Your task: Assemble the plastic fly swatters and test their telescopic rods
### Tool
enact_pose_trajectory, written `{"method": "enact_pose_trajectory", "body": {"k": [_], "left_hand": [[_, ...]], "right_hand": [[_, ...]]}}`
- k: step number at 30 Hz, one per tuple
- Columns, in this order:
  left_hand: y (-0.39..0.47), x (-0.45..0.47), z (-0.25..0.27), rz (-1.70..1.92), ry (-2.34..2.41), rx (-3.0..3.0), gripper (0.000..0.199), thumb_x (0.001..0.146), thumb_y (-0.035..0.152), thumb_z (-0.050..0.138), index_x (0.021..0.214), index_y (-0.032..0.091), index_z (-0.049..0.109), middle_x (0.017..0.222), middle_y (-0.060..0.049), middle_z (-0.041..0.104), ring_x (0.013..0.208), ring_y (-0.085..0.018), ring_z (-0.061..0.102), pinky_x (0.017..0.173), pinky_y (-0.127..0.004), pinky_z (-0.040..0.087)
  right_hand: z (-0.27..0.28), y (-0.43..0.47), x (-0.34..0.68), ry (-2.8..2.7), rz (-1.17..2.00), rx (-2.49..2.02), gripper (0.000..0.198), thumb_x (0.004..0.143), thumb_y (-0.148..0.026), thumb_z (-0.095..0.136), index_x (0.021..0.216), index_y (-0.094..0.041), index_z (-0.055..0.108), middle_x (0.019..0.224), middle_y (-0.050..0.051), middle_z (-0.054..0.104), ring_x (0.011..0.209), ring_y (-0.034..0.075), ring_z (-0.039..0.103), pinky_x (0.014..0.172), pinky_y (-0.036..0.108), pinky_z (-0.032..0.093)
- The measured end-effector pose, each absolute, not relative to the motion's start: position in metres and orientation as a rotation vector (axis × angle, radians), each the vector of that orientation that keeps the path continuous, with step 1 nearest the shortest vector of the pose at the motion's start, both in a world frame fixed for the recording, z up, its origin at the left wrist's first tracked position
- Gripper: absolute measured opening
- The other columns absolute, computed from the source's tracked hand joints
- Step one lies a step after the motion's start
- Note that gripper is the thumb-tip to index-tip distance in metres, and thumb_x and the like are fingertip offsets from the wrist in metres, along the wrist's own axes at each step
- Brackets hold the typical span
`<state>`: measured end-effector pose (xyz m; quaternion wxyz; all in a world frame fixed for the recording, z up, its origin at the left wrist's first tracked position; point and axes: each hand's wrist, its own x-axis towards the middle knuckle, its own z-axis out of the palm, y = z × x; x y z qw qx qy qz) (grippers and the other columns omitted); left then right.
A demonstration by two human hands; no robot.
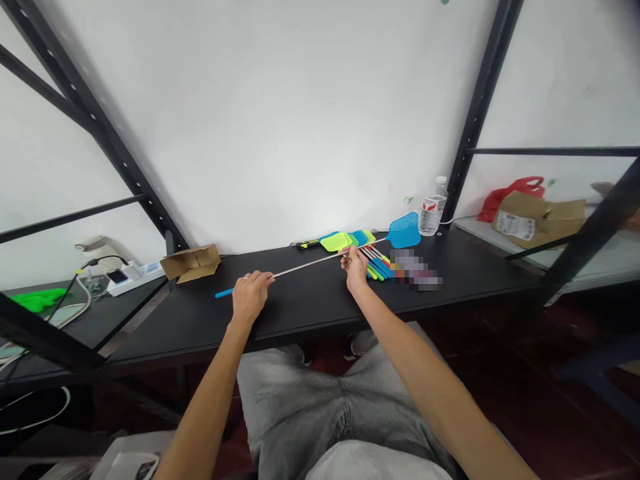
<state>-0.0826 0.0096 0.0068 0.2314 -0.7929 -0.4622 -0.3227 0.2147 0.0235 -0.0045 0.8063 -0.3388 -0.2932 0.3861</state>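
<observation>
A blue fly swatter (405,231) with a long, thin metal rod is stretched across the black table. My left hand (251,293) is closed around it close to its blue handle end, which sticks out on the left. Farther along, my right hand (355,267) pinches the rod, on the side of the blue mesh head. Beside and behind my right hand lie several more fly swatters (336,241) with yellow, green and blue heads. Their coloured handles (380,267) fan out just right of that hand, partly hidden by it.
A water bottle (433,207) stands at the back right, near a blurred patch on the table. Left are an open cardboard box (191,264) and a white power strip (135,277). Black metal posts (480,100) frame both sides. A crumpled carton (537,220) sits on the right shelf.
</observation>
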Motion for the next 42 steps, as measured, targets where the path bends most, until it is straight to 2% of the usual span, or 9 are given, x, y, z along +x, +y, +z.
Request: {"method": "enact_pose_trajectory", "body": {"k": [7, 12, 19, 27, 42], "left_hand": [[0.010, -0.076, 0.004, -1.060, -1.145, -2.317, 0.031, 0.099, 0.041, 0.045, 0.110, 0.021, 0.066, 0.094, -0.007, 0.069, 0.088, -0.021, 0.062, 0.085, -0.033, 0.046], [0.008, -0.039, 0.002, -1.117, -1.033, -2.446, 0.029, 0.098, 0.040, 0.049, 0.111, 0.020, 0.065, 0.092, -0.007, 0.068, 0.087, -0.020, 0.062, 0.082, -0.032, 0.048], [0.010, -0.004, -0.001, -1.141, -0.973, -2.495, 0.029, 0.100, 0.037, 0.046, 0.109, 0.019, 0.066, 0.088, -0.006, 0.068, 0.082, -0.018, 0.062, 0.078, -0.030, 0.047], [0.014, -0.010, -0.002, -1.091, -1.046, -2.507, 0.031, 0.100, 0.036, 0.045, 0.107, 0.019, 0.069, 0.083, -0.006, 0.069, 0.077, -0.017, 0.062, 0.074, -0.028, 0.046], [0.025, -0.063, -0.003, -0.986, -1.256, -2.416, 0.032, 0.099, 0.040, 0.046, 0.104, 0.022, 0.072, 0.090, -0.006, 0.073, 0.083, -0.020, 0.066, 0.075, -0.029, 0.047]], "right_hand": [[-0.004, 0.016, 0.205, -0.867, 0.858, -0.739, 0.044, 0.079, -0.062, 0.065, 0.083, -0.018, 0.069, 0.078, 0.004, 0.070, 0.050, 0.008, 0.054, 0.040, 0.020, 0.035], [-0.005, 0.009, 0.191, -1.295, 0.950, -0.762, 0.042, 0.082, -0.059, 0.063, 0.087, -0.018, 0.071, 0.075, 0.005, 0.071, 0.052, 0.010, 0.053, 0.042, 0.021, 0.033], [-0.010, 0.011, 0.191, -1.464, 1.015, -0.749, 0.034, 0.082, -0.053, 0.066, 0.088, -0.020, 0.072, 0.078, 0.004, 0.072, 0.056, 0.011, 0.055, 0.045, 0.020, 0.035], [-0.009, 0.011, 0.191, -1.422, 0.987, -0.774, 0.031, 0.083, -0.049, 0.066, 0.085, -0.019, 0.074, 0.080, 0.006, 0.074, 0.062, 0.013, 0.057, 0.048, 0.022, 0.035], [-0.009, 0.014, 0.197, -1.296, 1.026, -0.795, 0.034, 0.081, -0.050, 0.067, 0.089, -0.019, 0.076, 0.087, 0.008, 0.075, 0.065, 0.013, 0.058, 0.048, 0.022, 0.034]]}}
